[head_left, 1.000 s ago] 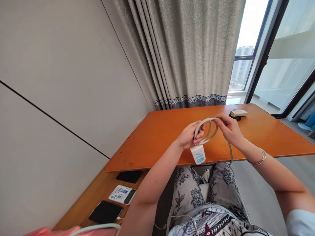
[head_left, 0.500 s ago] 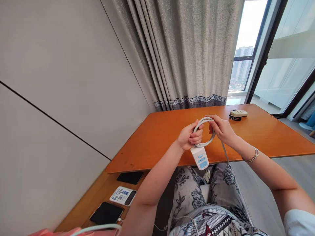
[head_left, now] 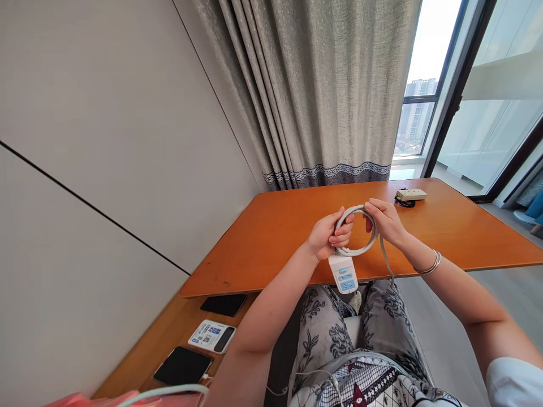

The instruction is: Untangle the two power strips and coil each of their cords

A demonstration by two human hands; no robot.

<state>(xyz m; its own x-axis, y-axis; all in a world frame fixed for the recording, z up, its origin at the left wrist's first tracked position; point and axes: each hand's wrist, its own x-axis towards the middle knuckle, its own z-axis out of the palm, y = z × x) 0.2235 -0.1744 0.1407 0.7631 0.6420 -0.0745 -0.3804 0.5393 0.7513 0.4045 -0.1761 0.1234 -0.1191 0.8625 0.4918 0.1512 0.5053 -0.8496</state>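
Note:
A white power strip (head_left: 344, 273) with light-blue socket faces hangs just below my left hand (head_left: 332, 233), over the near table edge. Its pale grey cord (head_left: 360, 250) is wound into a round coil of a few turns. The fingers of my left hand are wrapped round the coil's left side. At the upper right of the loop, my right hand (head_left: 384, 219) pinches the cord between thumb and fingers. From there a loose length of cord drops past the table edge towards my lap. Part of the coil is hidden by my left fingers.
The orange-brown table (head_left: 271, 226) spreads in front of me. Near its far right stands a second, cream power strip (head_left: 410, 195) with a black cord. On a lower wooden surface at left lie a black tablet (head_left: 183, 365), a white printed box (head_left: 211, 336) and another dark flat device (head_left: 223, 304).
My right hand has shifted slightly right along the coil, and the loop looks rounder and wider. The hanging power strip has swung a little to the left. My left hand keeps its hold.

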